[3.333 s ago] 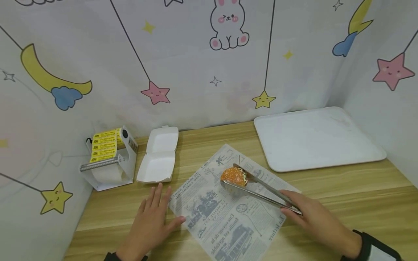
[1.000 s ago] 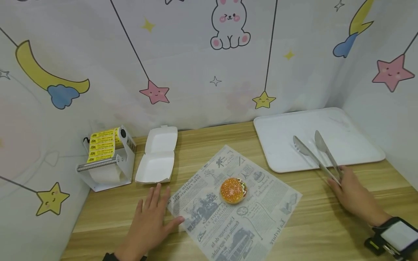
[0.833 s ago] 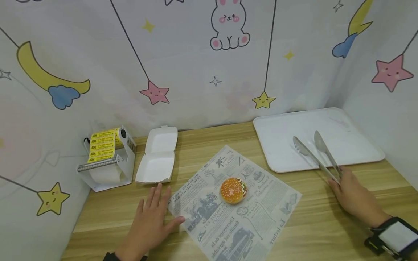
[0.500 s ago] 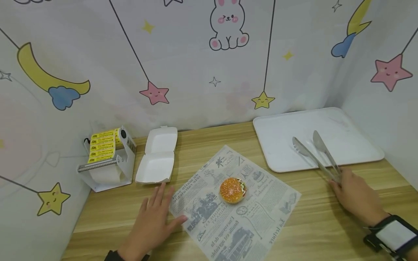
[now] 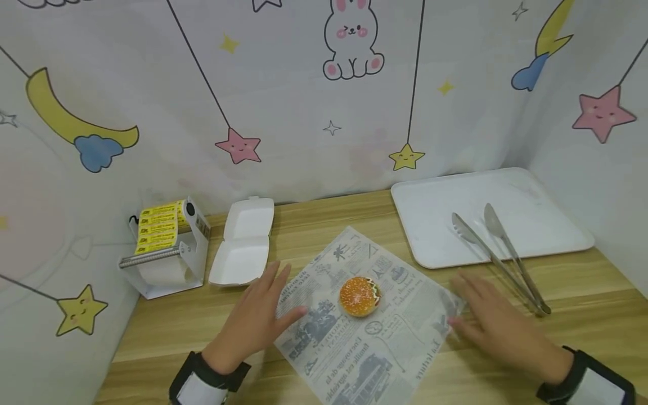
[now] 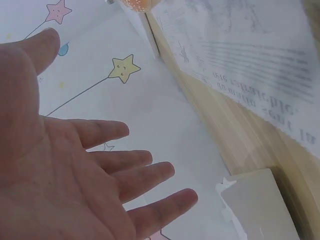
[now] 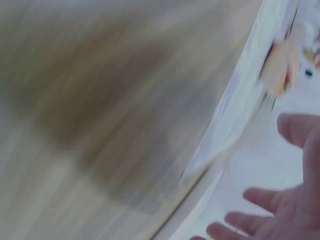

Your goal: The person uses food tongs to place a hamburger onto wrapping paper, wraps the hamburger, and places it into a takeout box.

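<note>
A sesame-bun hamburger (image 5: 360,296) sits on a sheet of newsprint-patterned wrapping paper (image 5: 354,349) in the middle of the table. My left hand (image 5: 253,320), fingers spread, is over the paper's left corner. At the right corner is my right hand (image 5: 498,326), its thumb and fingers apart and nothing between them. In the left wrist view the left palm (image 6: 60,180) is bare. The right wrist view is blurred, with the burger (image 7: 281,69) beyond the right thumb. Metal tongs (image 5: 506,259) lie with their tips on the white tray (image 5: 430,225) and their handle end on the table.
A white clamshell box (image 5: 240,261) stands lid-up behind my left hand. Left of it is a dispenser (image 5: 167,247) with a roll of yellow labels. A patterned curtain (image 5: 304,101) closes off the back of the wooden table (image 5: 324,211).
The tongs first gripped the burger, then went to the tray; my right hand has since let go of them and moved left to the paper. My left hand has shifted right and forward.
</note>
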Action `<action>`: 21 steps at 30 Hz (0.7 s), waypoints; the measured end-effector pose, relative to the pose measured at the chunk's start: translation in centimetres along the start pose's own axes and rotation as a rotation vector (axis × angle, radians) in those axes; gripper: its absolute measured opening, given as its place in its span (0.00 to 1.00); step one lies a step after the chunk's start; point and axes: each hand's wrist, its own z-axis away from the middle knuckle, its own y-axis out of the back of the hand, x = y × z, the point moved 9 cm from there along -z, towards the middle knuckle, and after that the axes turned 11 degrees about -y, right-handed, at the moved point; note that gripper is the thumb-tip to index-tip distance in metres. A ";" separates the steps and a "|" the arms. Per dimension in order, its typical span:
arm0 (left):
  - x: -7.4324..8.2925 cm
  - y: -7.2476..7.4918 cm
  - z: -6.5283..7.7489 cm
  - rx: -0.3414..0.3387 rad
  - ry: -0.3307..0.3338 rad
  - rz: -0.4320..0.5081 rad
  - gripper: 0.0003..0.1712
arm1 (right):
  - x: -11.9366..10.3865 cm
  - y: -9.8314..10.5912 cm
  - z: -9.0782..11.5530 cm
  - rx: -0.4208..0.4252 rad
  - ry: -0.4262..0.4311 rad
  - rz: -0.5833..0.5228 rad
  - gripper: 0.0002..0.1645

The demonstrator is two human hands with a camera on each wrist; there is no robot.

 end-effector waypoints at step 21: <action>-2.3 -7.1 -12.5 -0.267 0.069 0.070 0.47 | -3.2 -5.9 0.0 -0.299 -0.009 0.032 0.49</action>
